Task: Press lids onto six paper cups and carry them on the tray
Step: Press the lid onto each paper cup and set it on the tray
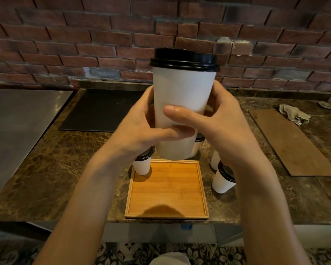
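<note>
Bricks, red-brown and rough, make the wall [84, 35] along the back. Below it runs the worktop [65, 169], shiny brown stone with pale veins. A flat grey metal sheet [17, 121] covers its left end. A black mat [99, 111] lies next to that by the back edge. A long brown board [292, 142] lies slanted near the right edge. The floor [218, 255] below the front edge has black and white flower tiles.

A square wooden tray [166, 190], honey-coloured with a low rim, sits at the middle of the front edge. Held up above its far side is the paper cup [182, 92], white, smooth and wider at the top. A round black plastic lid [183, 58] sits on its rim.

The left hand [138, 127] wraps round the cup's left side, thumb across the lower front. The right hand [224, 119] wraps round the right side, thumb across the front just above the other thumb. The other fingers are hidden behind the cup.

A corner cup [141, 166] with a black lid stands in the tray's far left corner. A side cup [222, 182], also lidded, stands on the worktop just beside the tray's right rim. Behind it a half-hidden cup [215, 159] shows only its white side. A back cup [197, 148] with a black lid stands past the tray's far rim. A crumpled pale cloth [294, 113] lies at the board's far end.
</note>
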Available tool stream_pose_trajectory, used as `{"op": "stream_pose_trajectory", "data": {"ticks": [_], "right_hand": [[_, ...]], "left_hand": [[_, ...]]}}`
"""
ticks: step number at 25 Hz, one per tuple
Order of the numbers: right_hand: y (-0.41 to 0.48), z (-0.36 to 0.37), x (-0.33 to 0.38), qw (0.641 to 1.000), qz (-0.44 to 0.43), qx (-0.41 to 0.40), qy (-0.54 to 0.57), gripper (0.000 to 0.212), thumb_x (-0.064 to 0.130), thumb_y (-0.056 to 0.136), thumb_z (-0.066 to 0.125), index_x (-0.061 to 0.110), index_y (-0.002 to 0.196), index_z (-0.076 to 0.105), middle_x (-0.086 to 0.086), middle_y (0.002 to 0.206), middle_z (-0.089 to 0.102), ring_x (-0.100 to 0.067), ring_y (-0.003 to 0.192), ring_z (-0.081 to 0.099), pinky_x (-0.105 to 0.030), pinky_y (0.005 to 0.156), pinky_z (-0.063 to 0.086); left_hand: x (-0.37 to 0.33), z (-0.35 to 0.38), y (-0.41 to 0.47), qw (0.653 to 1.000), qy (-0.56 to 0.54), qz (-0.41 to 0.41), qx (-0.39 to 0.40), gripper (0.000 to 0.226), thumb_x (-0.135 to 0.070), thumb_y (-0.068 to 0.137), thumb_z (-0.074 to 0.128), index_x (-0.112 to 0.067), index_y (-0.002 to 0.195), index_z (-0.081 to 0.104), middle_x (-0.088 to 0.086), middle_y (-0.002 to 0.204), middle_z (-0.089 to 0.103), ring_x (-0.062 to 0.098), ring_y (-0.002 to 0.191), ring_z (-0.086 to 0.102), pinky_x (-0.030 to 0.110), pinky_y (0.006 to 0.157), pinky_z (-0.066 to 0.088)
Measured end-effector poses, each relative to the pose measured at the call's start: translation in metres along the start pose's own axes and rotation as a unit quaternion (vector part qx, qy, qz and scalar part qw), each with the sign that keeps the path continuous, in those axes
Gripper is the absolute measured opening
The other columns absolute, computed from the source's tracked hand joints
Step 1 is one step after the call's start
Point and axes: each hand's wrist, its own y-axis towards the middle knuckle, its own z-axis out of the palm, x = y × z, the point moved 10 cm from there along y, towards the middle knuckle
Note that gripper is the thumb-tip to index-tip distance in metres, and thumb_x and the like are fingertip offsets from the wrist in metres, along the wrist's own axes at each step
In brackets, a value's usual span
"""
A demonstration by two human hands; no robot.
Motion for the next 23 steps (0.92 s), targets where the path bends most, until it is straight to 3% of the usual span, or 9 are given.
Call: {"op": "stream_pose_trajectory", "data": {"ticks": [5,11,23], "right_hand": [[0.001,0.006,0.000,0.997,-0.008,0.058,0.054,0.060,0.032,0.067,0.079,0.031,0.121,0.055,0.016,0.108,0.067,-0.004,0.103,0.065,-0.020,0.077,0.055],[0.000,0.015,-0.006,0.985,0.005,0.129,0.117,0.070,0.027,0.067,0.079,0.018,0.130,0.052,0.000,0.117,0.067,-0.019,0.109,0.065,-0.029,0.080,0.056],[-0.003,0.021,-0.013,0.969,0.011,0.176,0.171,0.060,0.023,0.069,0.073,0.019,0.125,0.054,0.002,0.113,0.068,-0.020,0.109,0.065,-0.026,0.079,0.054]], "left_hand": [[0.000,0.003,-0.001,0.999,-0.021,0.001,0.032,0.074,-0.028,0.057,0.079,-0.033,0.123,0.044,-0.020,0.109,0.063,0.007,0.108,0.061,0.019,0.078,0.053],[0.000,0.009,-0.004,0.996,-0.047,0.000,0.075,0.078,-0.022,0.058,0.079,-0.025,0.127,0.043,-0.017,0.110,0.064,0.009,0.108,0.061,0.018,0.078,0.052],[0.006,0.015,-0.006,0.992,-0.070,-0.012,0.104,0.081,-0.012,0.063,0.074,-0.014,0.134,0.037,-0.010,0.114,0.061,0.016,0.109,0.061,0.022,0.080,0.052]]}}
